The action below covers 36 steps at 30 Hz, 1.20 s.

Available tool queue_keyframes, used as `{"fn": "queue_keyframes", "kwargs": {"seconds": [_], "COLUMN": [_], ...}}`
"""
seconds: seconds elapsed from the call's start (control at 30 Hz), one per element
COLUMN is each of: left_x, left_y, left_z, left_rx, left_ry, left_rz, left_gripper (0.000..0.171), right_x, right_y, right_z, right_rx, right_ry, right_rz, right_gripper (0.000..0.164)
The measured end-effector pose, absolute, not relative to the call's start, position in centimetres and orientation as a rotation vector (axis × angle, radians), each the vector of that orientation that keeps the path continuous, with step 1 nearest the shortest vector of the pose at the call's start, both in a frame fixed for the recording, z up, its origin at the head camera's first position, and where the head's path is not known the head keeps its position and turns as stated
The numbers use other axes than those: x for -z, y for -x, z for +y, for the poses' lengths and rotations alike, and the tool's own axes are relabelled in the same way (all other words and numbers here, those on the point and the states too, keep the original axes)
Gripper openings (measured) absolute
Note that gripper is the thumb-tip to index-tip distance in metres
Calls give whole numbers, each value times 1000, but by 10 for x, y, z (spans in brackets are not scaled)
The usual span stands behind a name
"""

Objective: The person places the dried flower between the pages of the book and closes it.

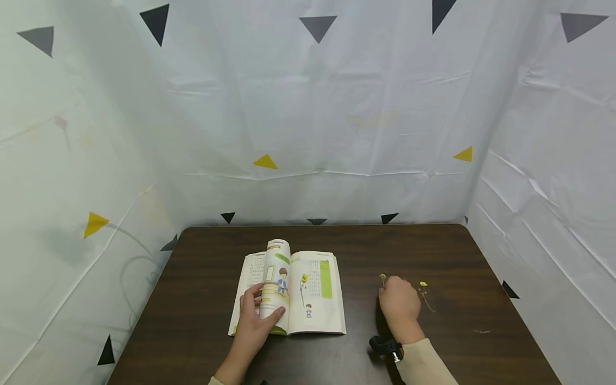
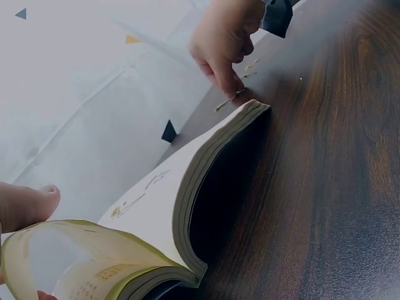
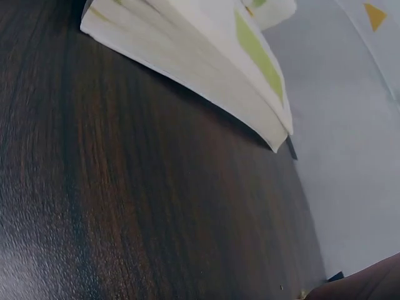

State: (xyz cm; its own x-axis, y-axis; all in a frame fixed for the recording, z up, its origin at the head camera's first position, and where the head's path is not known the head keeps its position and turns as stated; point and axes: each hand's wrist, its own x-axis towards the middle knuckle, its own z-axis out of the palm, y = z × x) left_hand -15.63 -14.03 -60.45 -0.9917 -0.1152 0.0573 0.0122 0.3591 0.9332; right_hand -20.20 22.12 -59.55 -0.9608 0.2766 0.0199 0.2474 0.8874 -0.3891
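An open book (image 1: 317, 321) lies on the table, its pages printed with text and cartoon figures. My left hand (image 1: 253, 327) grips a curled bundle of its pages (image 1: 276, 267), thumb on the near side. On the right-hand page lies a yellow flower (image 1: 303, 283) with a thin stem. Right of the book, my right hand (image 1: 400, 305) reaches down to the tabletop and pinches a small flower (image 1: 382, 278); its fingertips show on the stem in the left wrist view. Another yellow flower (image 1: 423, 289) lies just beyond that hand. The right wrist view barely catches the right hand.
The dark wooden table (image 1: 481, 299) has rounded far corners. White sheeting (image 1: 337, 123) with grey, black and yellow triangles hangs behind it and on both sides. A thin pale scrap (image 1: 480, 331) lies towards the right. A black band (image 1: 385, 345) is on the right wrist.
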Motion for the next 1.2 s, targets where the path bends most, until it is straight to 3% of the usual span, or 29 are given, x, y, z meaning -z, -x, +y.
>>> {"fn": "queue_keyframes", "kwargs": {"seconds": [0.27, 0.5, 0.7, 0.97, 1.03, 1.2], "left_x": [604, 601, 598, 598, 599, 606], "left_y": [156, 156, 155, 153, 154, 154], "left_z": [-139, -136, -128, -126, -127, -131], "left_rx": [1737, 1816, 1999, 2230, 2199, 1874], "left_ry": [-79, -54, 37, 311, 360, 561], "left_rz": [-2472, -2431, -2318, -2148, -2182, -2377], "left_gripper": [84, 86, 88, 112, 103, 53], "right_x": [597, 595, 591, 577, 572, 566], "right_y": [208, 209, 205, 202, 201, 200], "right_z": [216, 217, 216, 211, 210, 209], "right_rx": [-553, -498, -549, -630, -644, -662], "right_ry": [361, 345, 348, 332, 325, 307], "right_rz": [-2997, -3035, -3023, -2972, -2950, -2921], "right_gripper": [40, 24, 33, 46, 48, 46]}}
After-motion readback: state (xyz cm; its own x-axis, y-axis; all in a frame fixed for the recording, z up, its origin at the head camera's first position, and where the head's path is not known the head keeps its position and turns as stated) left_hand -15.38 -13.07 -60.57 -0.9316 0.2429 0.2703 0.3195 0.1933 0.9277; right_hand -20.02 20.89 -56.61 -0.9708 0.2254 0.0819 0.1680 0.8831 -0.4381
